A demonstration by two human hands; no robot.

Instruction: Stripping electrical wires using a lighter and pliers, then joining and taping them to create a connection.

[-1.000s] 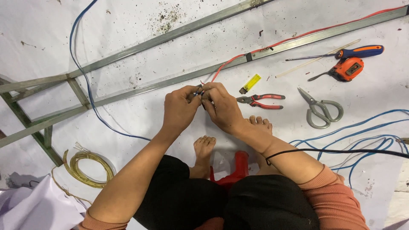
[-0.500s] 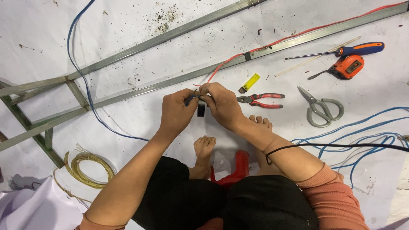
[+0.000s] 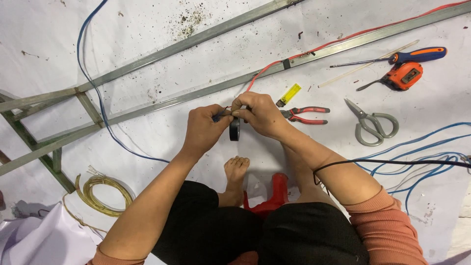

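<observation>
Since a second ago, a black tape roll has dropped into view, hanging under the right hand. Both it and the left hand pinch narrowly on the wire joint between them. If tension slackens, the tape could wrinkle or peel; the dangling roll could tug it askew.
</observation>
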